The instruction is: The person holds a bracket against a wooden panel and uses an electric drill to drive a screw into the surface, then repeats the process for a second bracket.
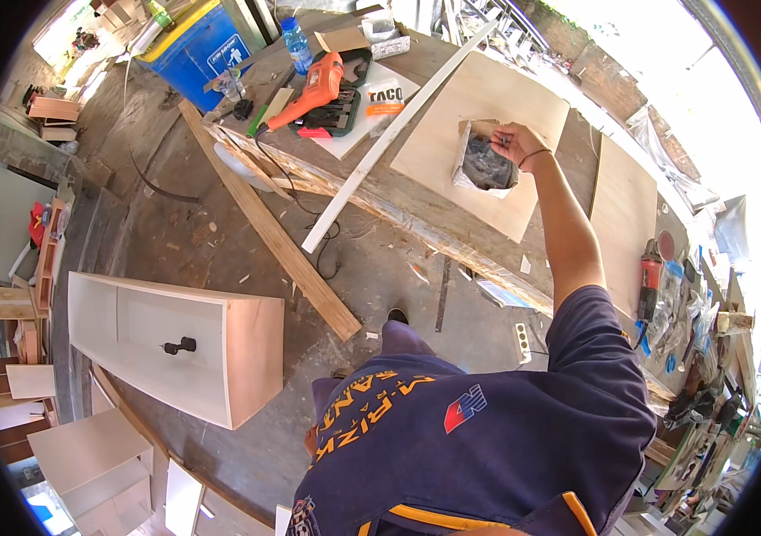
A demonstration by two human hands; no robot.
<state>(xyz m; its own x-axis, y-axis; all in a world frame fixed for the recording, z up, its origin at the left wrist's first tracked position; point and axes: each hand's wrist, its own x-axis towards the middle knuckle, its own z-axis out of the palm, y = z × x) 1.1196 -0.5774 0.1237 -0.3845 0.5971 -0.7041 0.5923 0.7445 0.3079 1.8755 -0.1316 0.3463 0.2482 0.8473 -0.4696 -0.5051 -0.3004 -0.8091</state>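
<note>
Right hand (pixel 514 143): one in view, arm stretched out over the workbench (pixel 416 201); fingers curled together, pinching a few small dark pieces, too small to identify.
Left hand: out of view.
Open box (pixel 485 165): one, flaps up, dark contents; it sits on a plywood sheet (pixel 452 125), directly under the right hand.
Plywood sheets: two on the bench, the second (pixel 623 223) well right of the arm.
White strip (pixel 398 129): one, diagonal across the bench, left of the box.
Orange power tool (pixel 313 89): one, far left end.
Water bottle (pixel 296 43): one.
Drawer front with dark knob (pixel 179 346): one, on the floor.
</note>
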